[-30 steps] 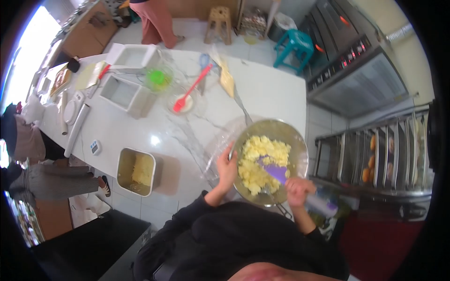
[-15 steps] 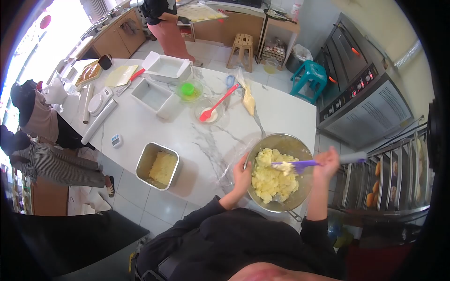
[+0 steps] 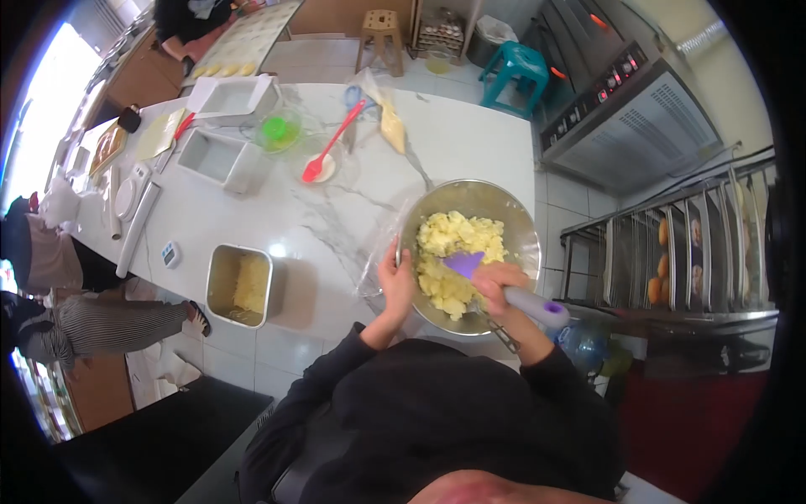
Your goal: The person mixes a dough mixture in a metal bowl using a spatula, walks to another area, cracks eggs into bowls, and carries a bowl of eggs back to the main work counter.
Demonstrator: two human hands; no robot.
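Observation:
A large metal bowl holds a lumpy pale-yellow mash. My left hand grips the bowl's left rim, thumb at the edge. In my closed right hand is a spatula with a purple blade and grey handle. Its blade is down against the mash, with the handle slanting toward the lower right. Left of the bowl stands a deep metal loaf tin with a yellow layer at its bottom.
Farther back on the marble table are a red spatula, a filled piping bag, white tins and a timer. A tray rack stands right. Co-workers are at the left; another is beside a tray.
My right hand has turned and brought the spatula from above the bowl down to the mash. My view has shifted. The co-worker with the tray has moved toward the left.

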